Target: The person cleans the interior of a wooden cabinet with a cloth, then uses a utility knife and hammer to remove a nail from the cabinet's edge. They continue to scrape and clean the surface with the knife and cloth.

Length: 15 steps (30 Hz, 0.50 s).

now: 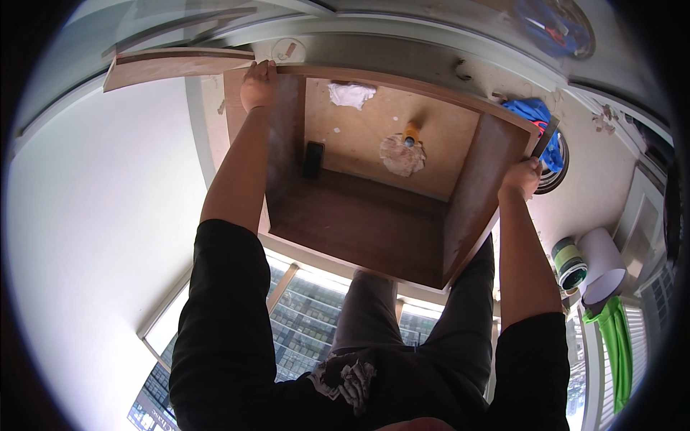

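Observation:
A brown wooden box frame (359,219) with an open top is tilted in front of me. My left hand (257,86) is closed over its far left corner. At the right side, my right hand (520,178) grips the frame's edge, its fingers partly hidden. Inside the frame's outline, on a light wooden board (352,144), are a white cloth (351,95), a crumpled brownish cloth (401,155), a small orange-yellow bottle (411,132) and a black block-shaped thing (313,159). Whether that board belongs to the frame I cannot tell.
A loose wooden board (176,68) lies beyond my left hand. Right of the frame sits a round container with blue plastic (532,111). Further right are a green-labelled can (568,262), a white cylinder (602,262) and a bright green cloth (614,345). Windows are behind my legs.

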Motion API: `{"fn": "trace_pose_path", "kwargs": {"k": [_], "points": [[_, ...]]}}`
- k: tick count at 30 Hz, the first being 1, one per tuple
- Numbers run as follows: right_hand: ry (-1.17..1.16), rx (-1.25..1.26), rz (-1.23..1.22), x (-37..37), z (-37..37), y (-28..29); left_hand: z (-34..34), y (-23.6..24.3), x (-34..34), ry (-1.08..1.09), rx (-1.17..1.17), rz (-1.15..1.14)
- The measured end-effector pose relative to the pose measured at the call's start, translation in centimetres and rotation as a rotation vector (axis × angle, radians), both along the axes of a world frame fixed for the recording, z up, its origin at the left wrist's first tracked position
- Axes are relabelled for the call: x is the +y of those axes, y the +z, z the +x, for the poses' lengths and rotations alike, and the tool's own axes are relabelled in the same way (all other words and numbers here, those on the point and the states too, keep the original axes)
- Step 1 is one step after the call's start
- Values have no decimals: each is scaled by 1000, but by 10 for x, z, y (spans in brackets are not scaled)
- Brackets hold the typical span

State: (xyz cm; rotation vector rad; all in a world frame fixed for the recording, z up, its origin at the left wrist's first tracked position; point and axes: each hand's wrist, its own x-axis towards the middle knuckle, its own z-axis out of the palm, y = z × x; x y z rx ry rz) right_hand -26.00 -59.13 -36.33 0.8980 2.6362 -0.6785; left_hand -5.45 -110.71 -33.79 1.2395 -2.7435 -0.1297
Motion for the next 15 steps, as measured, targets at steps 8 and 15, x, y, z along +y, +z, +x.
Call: {"fn": "trace_pose_path", "kwargs": {"k": [8, 15], "points": [[-17, 23, -14, 15, -3, -14, -142, 16, 247, -312, 675, 554], [45, 20, 8, 29, -7, -27, -188, 8, 259, -391, 344, 383]]}}
